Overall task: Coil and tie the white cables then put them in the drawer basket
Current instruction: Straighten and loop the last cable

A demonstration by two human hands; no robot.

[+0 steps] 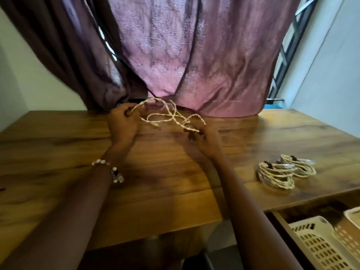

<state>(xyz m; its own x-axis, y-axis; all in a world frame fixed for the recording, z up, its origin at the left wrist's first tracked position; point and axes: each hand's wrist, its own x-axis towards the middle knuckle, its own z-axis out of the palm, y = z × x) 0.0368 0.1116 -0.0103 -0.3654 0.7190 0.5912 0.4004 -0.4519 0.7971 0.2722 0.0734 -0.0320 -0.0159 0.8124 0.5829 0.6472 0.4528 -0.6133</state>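
Starting near-right: drawer basket (319, 248) sits open, two tied coils (285, 172) wait on the counter (78, 191). Farther out, left hand (122, 123) and right hand (202, 139) fingers pinch the loose white cable (171, 117); I'd keep loops even, ends tucked.

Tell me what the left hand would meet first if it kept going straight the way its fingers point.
Probably the pink curtain hanging at the table's far edge. The left hand, pinching the loose white cable, points away from the person; depth is hard to judge.
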